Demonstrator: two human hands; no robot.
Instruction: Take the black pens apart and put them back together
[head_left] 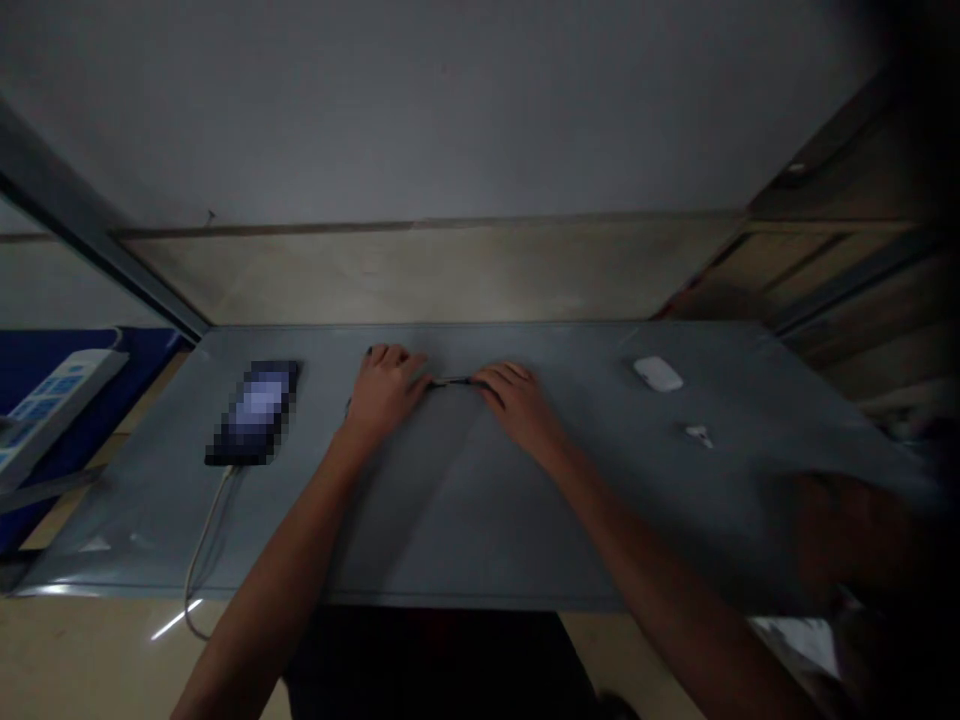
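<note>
Two bare hands meet near the middle of a grey, smooth-covered surface (465, 530), the left hand (385, 393) and the right hand (517, 398) a short gap apart, each with its fingertips closed on one end of a single slender, dark, rod-like object (451, 381). That object lies between them, low over the surface, its long axis running left to right, almost parallel to the far edge; its ends are hidden by the fingers, so which one is the tip cannot be told. Well to the left lies one dark rectangular phone (255, 412) with a pixelated bright screen, tilted with its top leaning right, and one pale, thin cable (204, 545) runs from its near end over the front edge. To the right are two white items: one rounded, glossy case (658, 373) and, nearer the person, one small, irregular piece (700, 435), apart from each other. Beyond the left edge, one long white power strip with blue sockets (60, 408) rests on a deep blue board (154, 350). A plain grey panel (450, 120) rises behind.
</note>
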